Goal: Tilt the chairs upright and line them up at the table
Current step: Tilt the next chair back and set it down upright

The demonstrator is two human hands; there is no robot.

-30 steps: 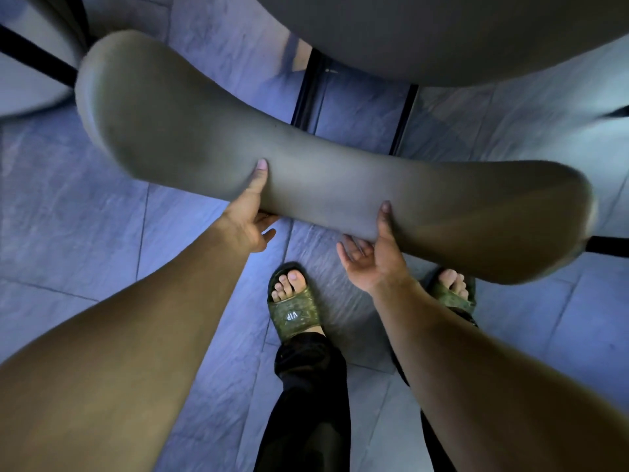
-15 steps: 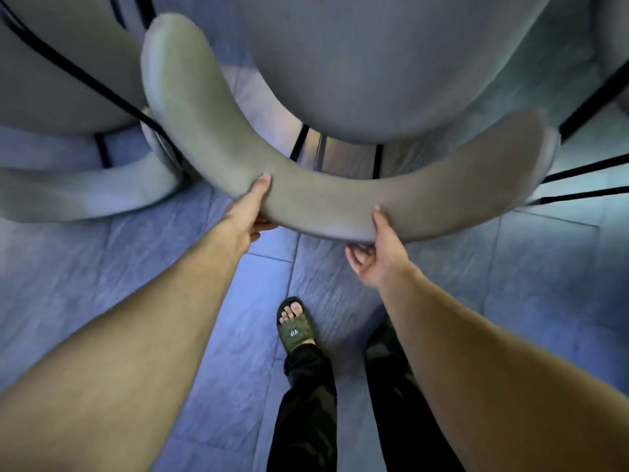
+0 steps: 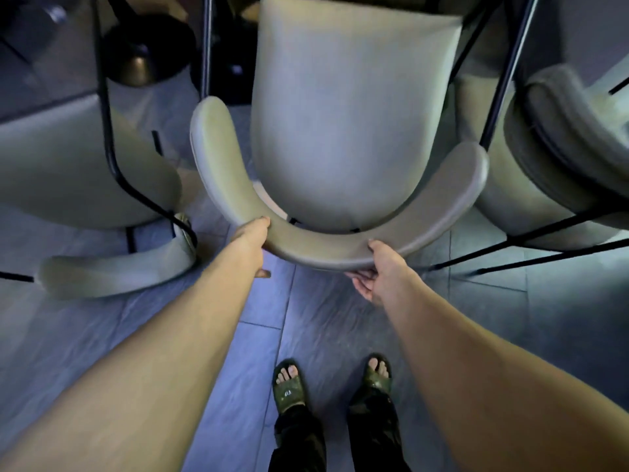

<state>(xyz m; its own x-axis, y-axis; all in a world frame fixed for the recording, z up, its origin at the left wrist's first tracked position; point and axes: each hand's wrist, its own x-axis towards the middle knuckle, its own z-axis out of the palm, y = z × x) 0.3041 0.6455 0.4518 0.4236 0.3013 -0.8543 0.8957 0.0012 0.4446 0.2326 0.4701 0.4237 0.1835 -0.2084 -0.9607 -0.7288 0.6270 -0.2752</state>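
Between two neighbouring chairs, a person grips the curved backrest (image 3: 326, 253) of the middle chair (image 3: 350, 131) with both hands, apparently to steer it square toward the table ahead; the left hand (image 3: 250, 241) clasps the rail left of centre, thumb on top, while the right hand (image 3: 377, 270) holds it right of centre, fingers curled beneath; the left chair (image 3: 78, 172) and right chair (image 3: 544, 158) stand close alongside on the tiled floor (image 3: 316, 328)

Green slide sandals (image 3: 289, 391) are standing on the grey tiled floor (image 3: 323, 318), dark trousers (image 3: 299, 444) are hanging above them, and a black round base (image 3: 146, 49) is sitting top left.
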